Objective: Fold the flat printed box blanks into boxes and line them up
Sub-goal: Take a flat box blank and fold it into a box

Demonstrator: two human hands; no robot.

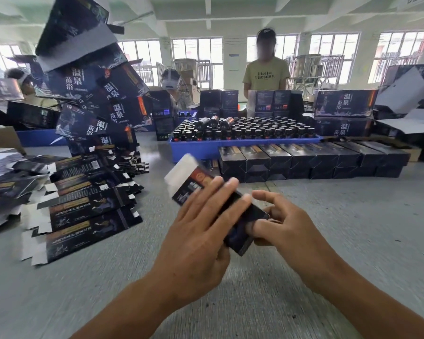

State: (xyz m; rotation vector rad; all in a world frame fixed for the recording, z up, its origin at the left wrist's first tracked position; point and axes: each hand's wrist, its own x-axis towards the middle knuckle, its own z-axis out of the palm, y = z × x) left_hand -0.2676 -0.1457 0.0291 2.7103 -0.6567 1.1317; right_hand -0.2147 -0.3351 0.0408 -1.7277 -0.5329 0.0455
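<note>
I hold a dark printed box blank [194, 184] above the grey table [353, 228], partly opened into a box, its white inner flap pointing away to the upper left. My left hand [198, 231] lies over its top with the fingers nearly straight. My right hand [282, 223] grips the near end, fingers curled round it. Flat blanks [83, 216] lie fanned out at the left. A row of folded boxes [311, 160] stands lined up ahead.
A blue tray [196, 149] full of dark bottles sits behind the row. Leaning stacks of larger printed boxes [103, 94] rise at the left, more at the right [343, 106]. A person in a green shirt [266, 74] stands across the table; others sit far left.
</note>
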